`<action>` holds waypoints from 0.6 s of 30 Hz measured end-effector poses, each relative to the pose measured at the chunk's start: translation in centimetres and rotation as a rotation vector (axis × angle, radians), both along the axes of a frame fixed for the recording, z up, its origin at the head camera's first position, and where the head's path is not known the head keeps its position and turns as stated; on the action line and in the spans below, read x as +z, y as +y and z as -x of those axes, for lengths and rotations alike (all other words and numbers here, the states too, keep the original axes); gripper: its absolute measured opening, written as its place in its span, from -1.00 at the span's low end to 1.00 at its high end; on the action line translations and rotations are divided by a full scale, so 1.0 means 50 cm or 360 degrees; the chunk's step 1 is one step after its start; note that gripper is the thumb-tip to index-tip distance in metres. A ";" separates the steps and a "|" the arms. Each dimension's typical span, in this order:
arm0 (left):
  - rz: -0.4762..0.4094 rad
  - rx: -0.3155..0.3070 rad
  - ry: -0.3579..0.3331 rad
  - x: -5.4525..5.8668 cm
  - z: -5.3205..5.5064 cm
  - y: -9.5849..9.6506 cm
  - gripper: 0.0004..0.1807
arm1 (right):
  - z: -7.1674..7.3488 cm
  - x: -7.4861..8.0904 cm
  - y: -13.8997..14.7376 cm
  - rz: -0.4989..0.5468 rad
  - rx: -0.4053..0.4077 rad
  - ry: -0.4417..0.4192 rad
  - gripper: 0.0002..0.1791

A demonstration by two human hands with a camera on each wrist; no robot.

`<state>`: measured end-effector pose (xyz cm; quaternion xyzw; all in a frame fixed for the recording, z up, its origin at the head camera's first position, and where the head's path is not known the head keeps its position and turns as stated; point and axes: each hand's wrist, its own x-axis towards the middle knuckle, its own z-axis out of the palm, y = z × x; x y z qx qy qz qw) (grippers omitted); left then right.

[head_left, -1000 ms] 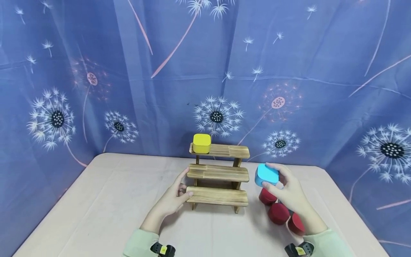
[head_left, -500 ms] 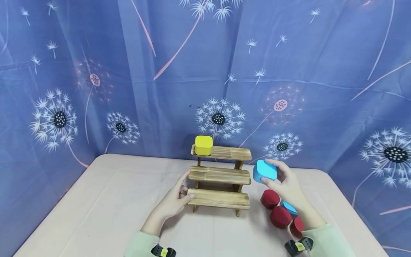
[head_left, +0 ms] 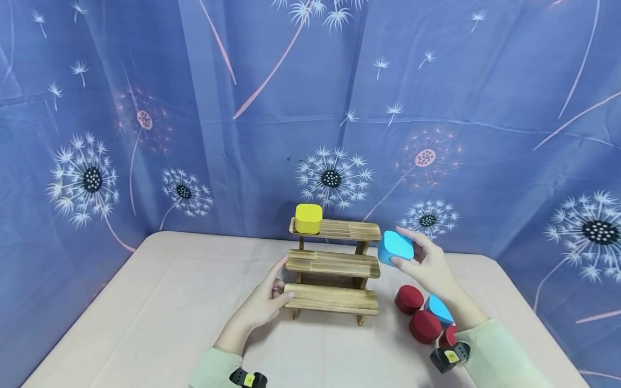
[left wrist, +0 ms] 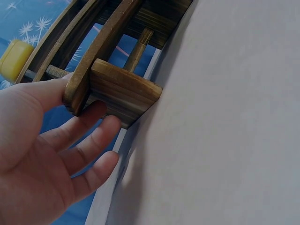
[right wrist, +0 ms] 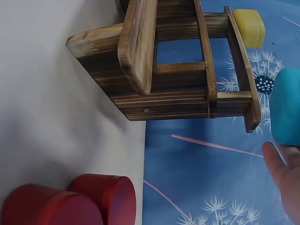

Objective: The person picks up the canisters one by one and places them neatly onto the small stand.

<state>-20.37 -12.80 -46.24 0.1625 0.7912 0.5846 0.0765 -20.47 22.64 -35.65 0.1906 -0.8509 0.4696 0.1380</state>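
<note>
My right hand (head_left: pixel 427 264) holds a light blue block (head_left: pixel 395 248) with rounded corners in the air, right of the wooden tiered stand (head_left: pixel 332 264). In the right wrist view the blue block (right wrist: pixel 287 107) shows at the right edge, with fingertips against it. My left hand (head_left: pixel 264 299) grips the left end of the stand, thumb on the lowest board. In the left wrist view, the left hand's (left wrist: pixel 51 154) other fingers curve loosely below that board. A yellow block (head_left: pixel 308 218) sits on the left end of the top board.
Right of the stand, red round blocks (head_left: pixel 409 299) and another blue block (head_left: pixel 439 309) lie close together on the pale tabletop (head_left: pixel 170 312), below my right forearm. A blue dandelion-print cloth (head_left: pixel 262 134) hangs behind and at the sides.
My right hand has moved up and left with the blue block, toward the top board, uncovering more of the second blue block. The left hand stays on the stand. The view has shifted slightly.
</note>
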 end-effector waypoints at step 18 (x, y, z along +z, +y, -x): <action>-0.0010 0.0002 -0.0023 -0.002 0.001 0.001 -0.08 | 0.019 0.029 -0.016 -0.0049 -0.0003 -0.0071 -0.35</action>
